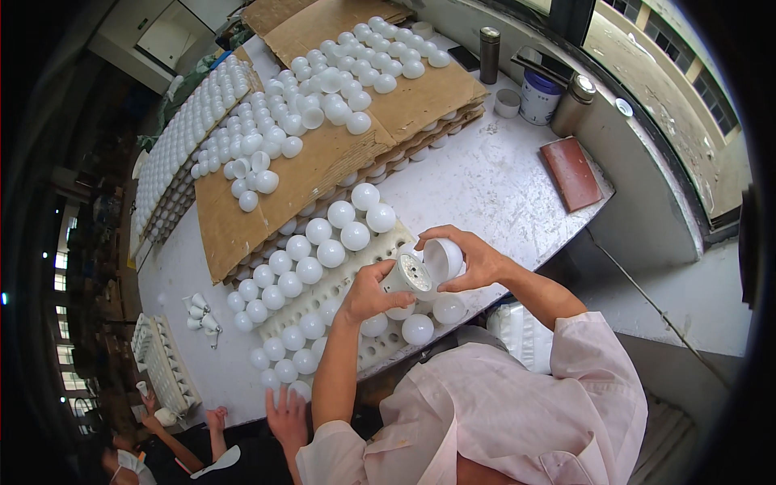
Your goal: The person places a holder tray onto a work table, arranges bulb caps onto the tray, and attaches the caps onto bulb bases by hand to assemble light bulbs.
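My left hand (365, 293) grips an LED bulb base (411, 275), its flat round face with small parts tipped toward the right. My right hand (480, 257) has its fingers and thumb around a white dome bulb cover (444, 257), whose hollow side faces the base. Base and cover are held close together; whether their rims touch I cannot tell. Below both hands lies a pale tray with holes (322, 293), where rows of round white bulbs (331, 253) stand along both long sides. What is under my left wrist is partly hidden.
Stacked cardboard sheets (404, 113) carry many loose white covers (311, 117). At the back right stand a thermos (490, 55), another flask (574, 105) and a tub (539, 97), near a red-brown block (571, 174). Left, a co-worker's hand (288, 414) rests near bulb bases (202, 315).
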Available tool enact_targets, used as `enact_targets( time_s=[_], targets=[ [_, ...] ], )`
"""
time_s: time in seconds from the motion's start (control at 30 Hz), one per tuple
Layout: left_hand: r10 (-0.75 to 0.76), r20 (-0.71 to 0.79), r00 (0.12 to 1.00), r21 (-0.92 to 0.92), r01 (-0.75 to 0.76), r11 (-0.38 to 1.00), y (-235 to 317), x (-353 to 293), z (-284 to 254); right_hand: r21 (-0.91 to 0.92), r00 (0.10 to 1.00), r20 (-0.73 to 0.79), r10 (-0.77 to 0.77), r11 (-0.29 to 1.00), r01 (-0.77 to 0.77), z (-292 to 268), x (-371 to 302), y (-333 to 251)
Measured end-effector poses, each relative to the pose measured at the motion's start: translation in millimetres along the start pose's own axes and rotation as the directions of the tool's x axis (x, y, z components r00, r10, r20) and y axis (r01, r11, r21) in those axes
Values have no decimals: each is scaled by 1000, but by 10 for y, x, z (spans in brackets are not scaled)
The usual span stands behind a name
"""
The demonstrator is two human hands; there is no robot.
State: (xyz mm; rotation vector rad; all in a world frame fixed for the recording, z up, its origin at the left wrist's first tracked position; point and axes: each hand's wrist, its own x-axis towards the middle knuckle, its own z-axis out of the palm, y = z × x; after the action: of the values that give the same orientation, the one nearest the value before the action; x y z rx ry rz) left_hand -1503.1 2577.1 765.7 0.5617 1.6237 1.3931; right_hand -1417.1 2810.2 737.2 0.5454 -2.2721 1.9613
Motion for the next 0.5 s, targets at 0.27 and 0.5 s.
enact_targets(
  time_s=[0.27, 0.5],
  targets=[
    [-12, -59, 998, 36, 14, 999, -38, 16, 168, -151, 992, 119, 30, 988, -12, -38, -73, 13],
    [-80, -72, 994, 183, 92, 979, 4, -20, 243, -342, 965, 237, 115, 939, -28, 92, -68, -100]
  ],
)
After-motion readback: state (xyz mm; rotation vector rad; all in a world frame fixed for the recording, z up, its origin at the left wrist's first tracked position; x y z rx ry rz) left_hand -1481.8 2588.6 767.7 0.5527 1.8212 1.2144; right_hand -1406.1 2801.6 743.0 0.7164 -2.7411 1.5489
